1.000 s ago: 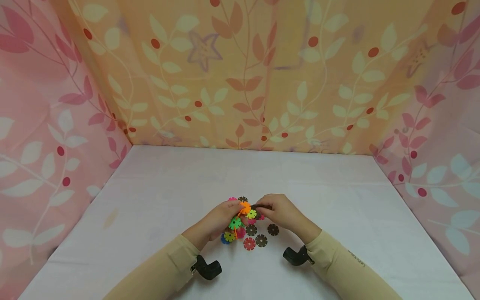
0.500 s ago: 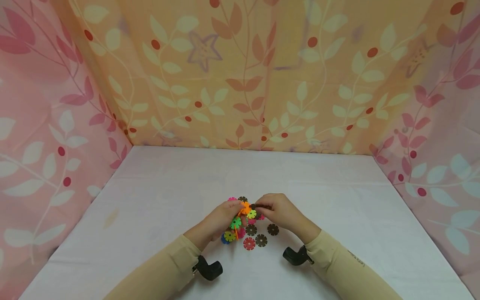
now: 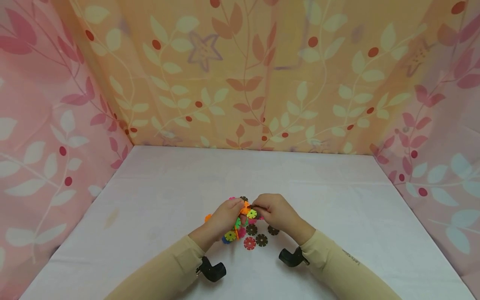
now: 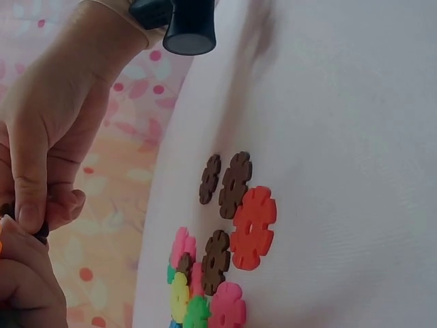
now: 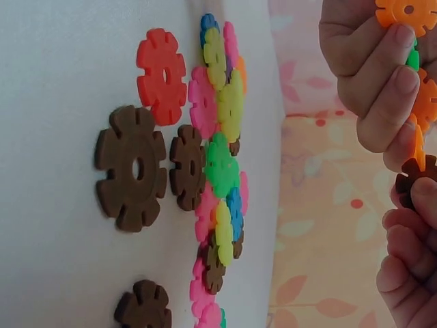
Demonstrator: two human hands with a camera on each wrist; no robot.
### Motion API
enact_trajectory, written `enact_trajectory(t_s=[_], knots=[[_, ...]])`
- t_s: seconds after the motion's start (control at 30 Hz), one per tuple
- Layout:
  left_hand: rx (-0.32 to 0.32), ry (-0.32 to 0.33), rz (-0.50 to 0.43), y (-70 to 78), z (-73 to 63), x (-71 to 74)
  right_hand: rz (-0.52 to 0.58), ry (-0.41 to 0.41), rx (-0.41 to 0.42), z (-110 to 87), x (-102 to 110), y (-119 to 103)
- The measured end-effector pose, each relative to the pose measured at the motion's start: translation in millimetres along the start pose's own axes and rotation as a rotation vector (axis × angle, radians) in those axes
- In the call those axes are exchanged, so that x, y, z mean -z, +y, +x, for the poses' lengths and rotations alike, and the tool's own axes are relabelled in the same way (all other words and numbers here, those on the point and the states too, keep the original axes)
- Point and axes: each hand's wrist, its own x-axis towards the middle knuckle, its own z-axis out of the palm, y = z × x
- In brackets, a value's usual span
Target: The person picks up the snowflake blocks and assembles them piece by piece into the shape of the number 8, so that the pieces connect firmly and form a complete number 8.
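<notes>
In the head view my left hand [image 3: 221, 218] holds several joined notched plastic discs, orange and green. The right wrist view shows its curled fingers round this chain, with an orange disc [image 5: 425, 102] and a green disc [image 5: 412, 58] in it. My right hand [image 3: 279, 213] pinches a dark brown disc [image 5: 412, 188] between thumb and fingers. That brown disc meets the edge of an orange disc [image 5: 419, 143] at the end of the chain. Whether their slots interlock is unclear. Both hands hover above a loose pile of similar discs.
Below the hands lie a red disc [image 3: 249, 243], a brown disc [image 3: 261, 240], and a mixed pile with a green disc [image 5: 222, 166] and a yellow disc [image 5: 231, 106]. A white cloth covers the table [image 3: 168, 175]. Patterned fabric walls [image 3: 240, 83] stand around it.
Both hands have drawn slightly closer together. The held chain has turned, so an orange disc now shows left of my left hand. The loose discs on the table lie as before.
</notes>
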Motion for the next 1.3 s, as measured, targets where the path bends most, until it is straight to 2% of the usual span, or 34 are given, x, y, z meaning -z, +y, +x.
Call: enact_trajectory(t_s=[0.33,0.43,0.53,0.63,0.77,0.9,1.1,1.17,1.3], knots=[[0.009,0.001,-0.025,-3.3,2.6,-0.5,-0.043,0.013,0.006,0.3,-3.7,1.0],[0.008,0.008,-0.017,-3.1,2.1,-1.3,-0.047,-0.011,0.01,0.5,-1.8,1.6],[0.023,-0.021,-0.01,-2.6,0.6,-1.1,-0.034,-0.071,0.008,0.0,5.2,1.5],[0.025,-0.087,-0.043,-2.4,-0.7,0.7,-0.005,-0.132,-0.016,-0.2,13.6,2.9],[0.029,-0.163,-0.084,-1.5,-0.6,3.4,0.027,-0.17,-0.045,-0.2,19.5,7.9],[0.073,-0.183,-0.041,-0.5,1.0,5.3,0.051,-0.223,-0.041,0.3,21.9,10.0],[0.054,-0.182,0.067,-0.9,5.5,4.6,0.075,-0.269,-0.014,2.5,22.1,6.7],[0.045,-0.188,0.065,-0.9,6.5,3.6,0.069,-0.262,-0.019,3.3,22.0,4.5],[0.046,-0.226,-0.007,-0.4,7.4,1.3,0.072,-0.267,-0.044,3.7,20.4,2.4]])
